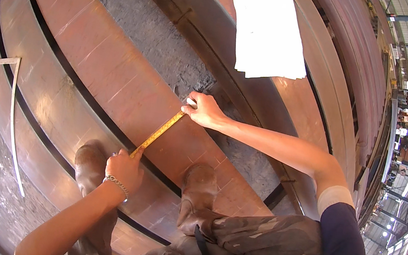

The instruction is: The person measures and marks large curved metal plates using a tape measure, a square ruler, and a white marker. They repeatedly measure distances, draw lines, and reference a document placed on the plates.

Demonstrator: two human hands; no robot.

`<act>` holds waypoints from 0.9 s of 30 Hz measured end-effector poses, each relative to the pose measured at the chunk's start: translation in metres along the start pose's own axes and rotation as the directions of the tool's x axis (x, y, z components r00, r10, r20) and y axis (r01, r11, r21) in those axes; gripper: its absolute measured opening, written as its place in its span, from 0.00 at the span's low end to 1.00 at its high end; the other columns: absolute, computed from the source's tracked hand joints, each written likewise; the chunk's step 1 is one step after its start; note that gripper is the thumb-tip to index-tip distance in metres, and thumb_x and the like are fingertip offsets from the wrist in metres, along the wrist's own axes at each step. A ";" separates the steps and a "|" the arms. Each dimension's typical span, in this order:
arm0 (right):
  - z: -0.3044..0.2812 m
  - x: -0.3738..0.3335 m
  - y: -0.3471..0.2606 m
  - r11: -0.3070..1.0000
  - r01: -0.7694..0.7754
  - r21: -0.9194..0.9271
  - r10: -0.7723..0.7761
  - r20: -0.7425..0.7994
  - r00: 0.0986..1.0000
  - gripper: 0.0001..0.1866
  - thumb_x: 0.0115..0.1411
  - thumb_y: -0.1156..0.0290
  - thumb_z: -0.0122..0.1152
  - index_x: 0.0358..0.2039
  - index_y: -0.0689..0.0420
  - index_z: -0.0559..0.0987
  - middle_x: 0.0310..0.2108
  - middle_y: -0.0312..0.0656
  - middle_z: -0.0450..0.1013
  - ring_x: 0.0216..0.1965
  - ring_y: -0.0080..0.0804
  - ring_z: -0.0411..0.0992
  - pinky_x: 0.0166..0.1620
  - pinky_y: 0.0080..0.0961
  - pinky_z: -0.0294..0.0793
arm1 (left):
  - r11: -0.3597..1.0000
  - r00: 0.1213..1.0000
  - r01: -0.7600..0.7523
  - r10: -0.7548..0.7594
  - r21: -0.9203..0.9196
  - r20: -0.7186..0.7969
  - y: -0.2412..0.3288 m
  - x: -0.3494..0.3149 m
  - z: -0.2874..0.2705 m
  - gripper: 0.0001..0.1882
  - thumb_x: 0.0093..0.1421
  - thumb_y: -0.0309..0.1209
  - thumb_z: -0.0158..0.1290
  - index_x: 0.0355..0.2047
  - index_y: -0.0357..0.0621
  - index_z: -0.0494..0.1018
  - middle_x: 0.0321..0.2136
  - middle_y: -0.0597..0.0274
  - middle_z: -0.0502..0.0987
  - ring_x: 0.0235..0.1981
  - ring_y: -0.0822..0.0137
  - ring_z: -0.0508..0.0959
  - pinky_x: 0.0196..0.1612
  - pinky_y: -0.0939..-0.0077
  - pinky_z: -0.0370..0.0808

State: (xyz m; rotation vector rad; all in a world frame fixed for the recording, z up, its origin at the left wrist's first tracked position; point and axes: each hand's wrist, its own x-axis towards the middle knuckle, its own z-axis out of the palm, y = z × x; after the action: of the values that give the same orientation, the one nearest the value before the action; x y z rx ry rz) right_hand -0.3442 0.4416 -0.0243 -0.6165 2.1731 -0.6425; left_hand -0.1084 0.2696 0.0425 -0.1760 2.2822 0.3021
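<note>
Across the beam (115, 73), I see the tape measure (162, 130), left hand (124, 169) pinching its near end, right hand (207, 111) its far; likely light and springy, I'd hold both ends.

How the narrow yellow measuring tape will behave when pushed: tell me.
The narrow yellow measuring tape is probably light, its visible strip being slim. It looks straight between the left hand and right hand, so it may be somewhat springy, yet such a narrow strip would likely buckle if pushed endwise.
</note>
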 end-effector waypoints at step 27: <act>-0.015 0.007 -0.009 0.979 0.193 -0.072 -0.197 -0.055 0.979 0.12 0.65 0.64 0.61 0.36 0.62 0.78 0.27 0.55 0.78 0.31 0.49 0.80 0.36 0.40 0.75 | 1.000 0.996 -0.019 0.019 -0.001 0.091 -0.013 0.000 0.000 0.34 0.66 0.47 0.48 0.72 0.63 0.57 0.40 0.42 0.79 0.39 0.49 0.83 0.42 0.54 0.80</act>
State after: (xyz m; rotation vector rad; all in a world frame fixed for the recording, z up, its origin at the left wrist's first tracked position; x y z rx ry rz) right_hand -0.3579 0.4338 -0.0144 -0.8633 2.2160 -0.7031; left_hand -0.1053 0.2568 0.0400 -0.1379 2.1952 0.3144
